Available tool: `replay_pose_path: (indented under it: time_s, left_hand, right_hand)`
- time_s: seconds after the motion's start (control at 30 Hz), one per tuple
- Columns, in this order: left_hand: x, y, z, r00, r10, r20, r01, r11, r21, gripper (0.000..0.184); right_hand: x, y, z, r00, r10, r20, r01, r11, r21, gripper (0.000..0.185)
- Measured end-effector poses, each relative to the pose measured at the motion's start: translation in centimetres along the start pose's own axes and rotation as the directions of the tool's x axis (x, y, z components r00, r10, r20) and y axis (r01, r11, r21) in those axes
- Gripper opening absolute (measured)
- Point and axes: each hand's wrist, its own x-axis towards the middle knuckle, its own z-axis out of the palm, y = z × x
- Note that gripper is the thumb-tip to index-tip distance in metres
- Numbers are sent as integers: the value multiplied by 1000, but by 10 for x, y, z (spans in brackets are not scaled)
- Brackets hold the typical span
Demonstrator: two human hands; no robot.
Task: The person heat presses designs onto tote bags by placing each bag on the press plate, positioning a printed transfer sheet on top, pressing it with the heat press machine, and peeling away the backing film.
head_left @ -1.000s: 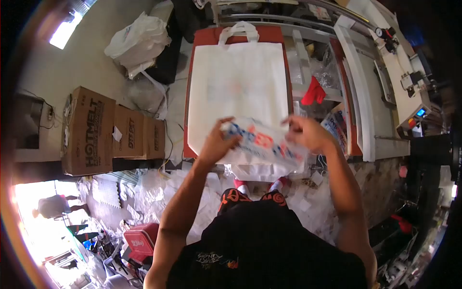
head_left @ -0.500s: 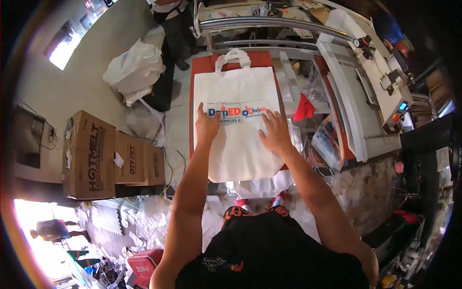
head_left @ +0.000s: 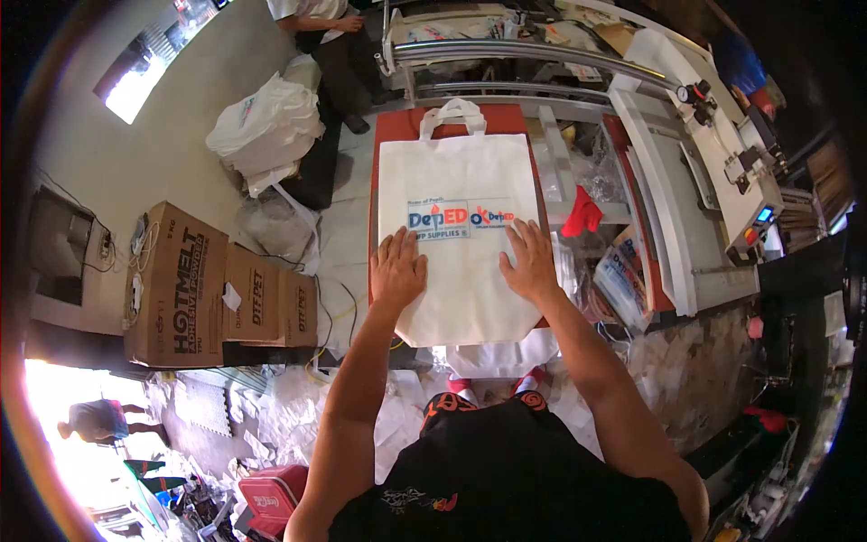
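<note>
A white cloth bag (head_left: pixel 465 298) lies flat on the red board (head_left: pixel 506 116), its handles at the far end. Across its middle lies a printed transfer film (head_left: pixel 442 219) with blue and red lettering. My left hand (head_left: pixel 398 267) rests flat at the bag's left side, fingertips at the film's lower left corner. On the right, my right hand (head_left: pixel 531 262) lies spread on the bag, its fingertips near the film's lower right corner. Neither hand holds anything.
Printed films (head_left: pixel 623 275) and a red cloth (head_left: pixel 582 212) lie right of the board. Further right stands a press machine (head_left: pixel 745 181). Cardboard boxes (head_left: pixel 185 289) and a pile of white bags (head_left: pixel 266 131) are at left. A person (head_left: pixel 330 45) stands behind; another (head_left: pixel 95 421) is at lower left.
The film, earlier held up between both hands, now lies on the bag. Since half a second ago my hands have moved from the film's upper part toward its lower edge.
</note>
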Motion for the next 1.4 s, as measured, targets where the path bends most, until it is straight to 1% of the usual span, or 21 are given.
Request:
replay_pose_path:
  time_s: [0.5,0.57,0.63,0.7,0.73,0.77,0.83,0.87,0.9,0.93,1.0,1.03,1.07,1.1,1.13,1.17,1.2,1.23,1.3,1.33,1.4]
  left_hand:
    - [-2,-3,5,1000,13,-18,-13,1000,10,55]
    - [-1,-8,6,999,3,-52,-5,999,-41,54]
    - [1,-18,-2,995,-13,-95,3,996,-94,54]
    - [-13,-37,-26,963,-48,-265,-18,970,-241,52]
    - [-25,-41,-46,959,-166,-229,99,956,-278,51]
    - [-43,-47,-63,942,-279,-187,212,926,-311,50]
    - [-85,-85,-63,884,-444,-149,381,867,-320,46]
    - [-109,-104,-56,846,-500,-188,382,812,-441,44]
    - [-133,-106,-66,806,-583,-107,482,749,-454,43]
    - [-170,-139,-37,782,-612,-117,413,650,-638,43]
    - [-220,-140,-47,805,-590,68,582,762,-283,39]
    - [-251,-136,-36,812,-583,-15,510,722,-468,36]
    - [-295,-170,3,839,-544,-20,406,650,-643,34]
    - [-329,-174,8,921,-388,37,390,918,-74,32]
    - [-352,-169,16,837,-518,180,537,839,-86,31]
    - [-376,-164,23,709,-633,311,680,731,-64,29]
    - [-413,-171,34,797,-488,356,575,794,-199,24]
    - [-439,-173,45,862,-340,376,467,822,-326,20]
    - [-464,-161,47,750,-95,654,140,990,-17,13]
    - [-483,-155,52,769,2,639,48,997,-61,3]
    - [-509,-153,70,798,123,590,-115,992,-51,19]
  right_hand:
    - [0,1,-1,999,-21,-42,21,1000,-9,57]
    - [3,0,-6,994,28,-107,-8,984,178,57]
    - [4,8,-22,977,45,-208,1,976,217,56]
    - [-2,25,-63,933,35,-357,60,966,252,47]
    - [-13,41,-84,892,33,-451,81,969,233,35]
    - [-26,44,-125,895,105,-435,-42,988,151,25]
    - [-64,118,-154,803,301,-514,-159,940,302,16]
    - [-78,152,-184,800,313,-511,-308,946,97,16]
    - [-94,179,-215,789,336,-515,-453,884,-117,17]
    - [-107,211,-238,775,309,-551,-486,849,-207,19]
    - [-125,262,-279,756,301,-581,-560,757,-336,26]
    - [-125,277,-296,754,318,-575,-587,720,-371,31]
    - [-124,300,-302,769,201,-607,-553,685,-475,37]
    - [-126,319,-305,788,80,-611,-507,647,-570,44]
    - [-129,325,-312,781,77,-620,-520,630,-577,44]
    - [-125,332,-313,829,188,-527,-525,585,-618,44]
    - [-117,334,-310,858,296,-421,-513,556,-654,44]
    - [-110,329,-311,865,284,-414,-499,578,-646,44]
    - [-102,305,-327,796,562,-224,-574,587,-571,36]
    - [-97,299,-329,796,567,-211,-573,595,-564,32]
    - [-97,303,-327,844,505,-180,-522,700,-487,32]
